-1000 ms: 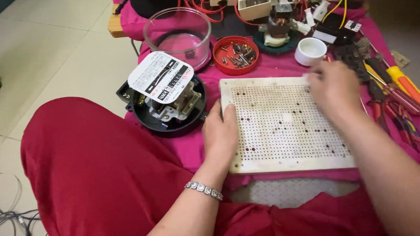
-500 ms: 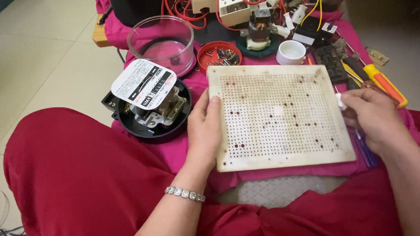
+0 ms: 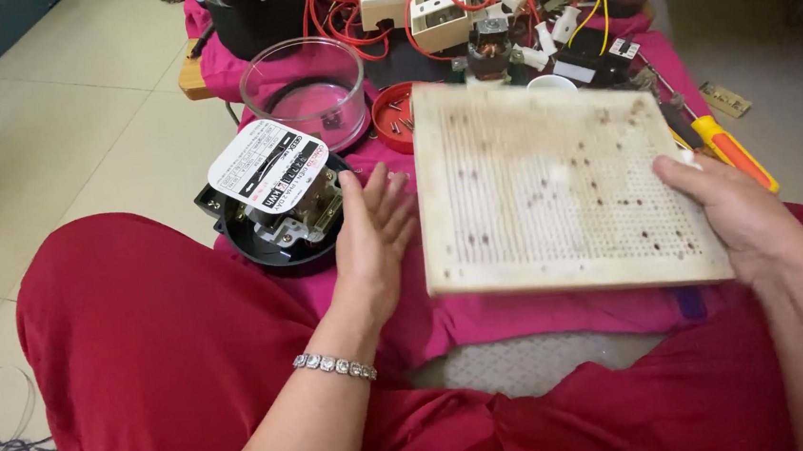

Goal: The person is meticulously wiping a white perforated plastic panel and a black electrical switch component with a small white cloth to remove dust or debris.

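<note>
My right hand [image 3: 740,218] is gripping the cream perforated board [image 3: 551,185] at its edge; my left hand [image 3: 371,242], fingers spread open, is hovering beside the meter [image 3: 276,207] with its tilted white rectangular label [image 3: 268,164].

Right hand grips the perforated board, left hand open beside it.

The right hand [image 3: 740,213] clasps the right edge of the cream perforated board [image 3: 551,185], tilted and blurred above the pink cloth [image 3: 485,310]. The left hand [image 3: 371,242] lies flat, fingers spread, fingertips just short of the board's left edge, thumb beside the opened electric meter [image 3: 276,202].
</note>
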